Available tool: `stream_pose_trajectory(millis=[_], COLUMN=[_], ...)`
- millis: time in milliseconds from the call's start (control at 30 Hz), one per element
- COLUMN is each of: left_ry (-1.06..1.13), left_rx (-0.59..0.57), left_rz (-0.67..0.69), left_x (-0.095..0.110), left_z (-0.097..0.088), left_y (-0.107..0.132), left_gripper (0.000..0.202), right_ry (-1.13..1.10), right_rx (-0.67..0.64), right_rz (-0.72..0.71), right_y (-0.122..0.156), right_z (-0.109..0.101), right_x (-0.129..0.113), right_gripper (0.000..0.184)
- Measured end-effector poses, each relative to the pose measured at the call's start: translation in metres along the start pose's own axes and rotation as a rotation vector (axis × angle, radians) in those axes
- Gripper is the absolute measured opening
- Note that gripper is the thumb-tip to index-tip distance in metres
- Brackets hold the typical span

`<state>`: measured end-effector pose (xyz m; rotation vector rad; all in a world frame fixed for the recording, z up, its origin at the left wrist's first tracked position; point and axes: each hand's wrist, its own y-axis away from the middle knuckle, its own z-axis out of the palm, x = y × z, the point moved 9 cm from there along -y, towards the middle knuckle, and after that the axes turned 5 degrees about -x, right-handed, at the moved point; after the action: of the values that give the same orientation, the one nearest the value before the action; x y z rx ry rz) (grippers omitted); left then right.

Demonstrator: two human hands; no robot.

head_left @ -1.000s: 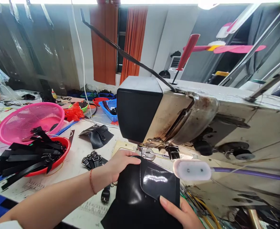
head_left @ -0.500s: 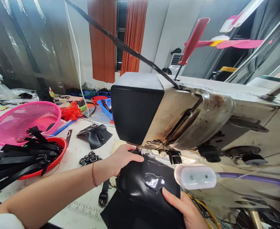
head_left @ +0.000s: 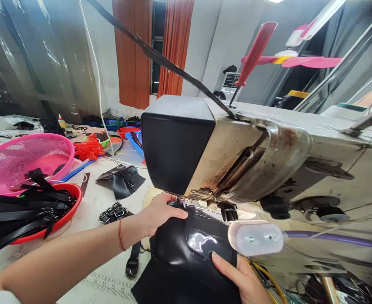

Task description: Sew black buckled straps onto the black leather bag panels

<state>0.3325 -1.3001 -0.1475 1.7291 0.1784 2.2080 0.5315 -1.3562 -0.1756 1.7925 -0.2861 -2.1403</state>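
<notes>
A glossy black leather piece lies under the head of the sewing machine. My left hand grips its far edge close to the needle area, thumb on top and the other fingers partly hidden. On the near right side, my right hand holds the piece's edge, its thumb lying on the shiny surface and its fingers underneath. A lit white lamp hangs just above that edge. Beside my left wrist are a black buckled strap and a small heap of buckled straps.
To the left, a red basket full of black straps stands before a pink basket. Another black leather piece lies behind my left forearm. A red-handled screwdriver stands on the machine top. Yellow cables run at lower right.
The view has shifted slightly, so most things appear a little farther left. Both hands keep their grip on the leather piece, with almost no visible movement relative to the machine.
</notes>
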Motion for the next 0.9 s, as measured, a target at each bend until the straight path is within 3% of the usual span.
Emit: stream_pose_trajectory(millis=[400, 667, 900], left_ry=[0.031, 0.141, 0.123], left_rx=[0.033, 0.093, 0.133], left_rz=[-0.007, -0.004, 0.043], left_x=[-0.009, -0.013, -0.003], left_z=[-0.007, -0.009, -0.008], left_y=[-0.004, 0.009, 0.012], left_gripper=[0.049, 0.072, 0.055], right_ry=[-0.044, 0.035, 0.043], right_rx=[-0.018, 0.008, -0.095], right_rz=[-0.049, -0.106, 0.002], right_y=[0.000, -0.029, -0.044], right_z=[0.007, -0.011, -0.011], right_x=[-0.005, -0.008, 0.002], right_gripper=[0.058, 0.062, 0.050])
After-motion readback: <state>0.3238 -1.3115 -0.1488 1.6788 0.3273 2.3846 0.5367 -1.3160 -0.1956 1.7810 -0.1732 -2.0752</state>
